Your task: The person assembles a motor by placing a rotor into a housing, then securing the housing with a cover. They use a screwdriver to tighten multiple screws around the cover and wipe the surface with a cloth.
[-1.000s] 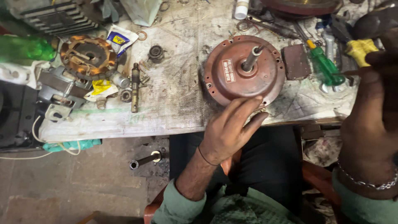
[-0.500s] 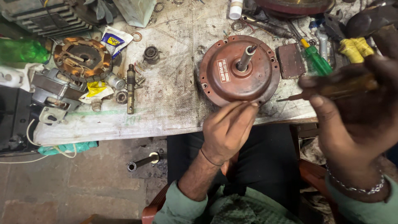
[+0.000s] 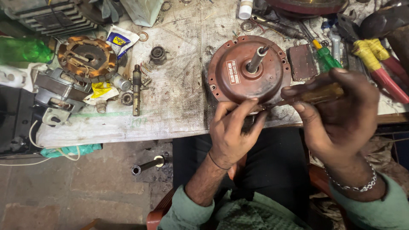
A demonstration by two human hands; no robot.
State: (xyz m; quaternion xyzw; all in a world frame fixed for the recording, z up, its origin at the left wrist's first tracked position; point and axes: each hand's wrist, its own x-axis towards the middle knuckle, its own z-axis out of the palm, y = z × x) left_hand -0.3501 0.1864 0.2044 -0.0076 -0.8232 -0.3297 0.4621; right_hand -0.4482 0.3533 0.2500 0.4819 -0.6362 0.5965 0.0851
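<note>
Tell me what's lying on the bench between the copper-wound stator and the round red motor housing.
In the head view, between the stator and the motor housing lie a bearing and a metal shaft on the bench.
</note>
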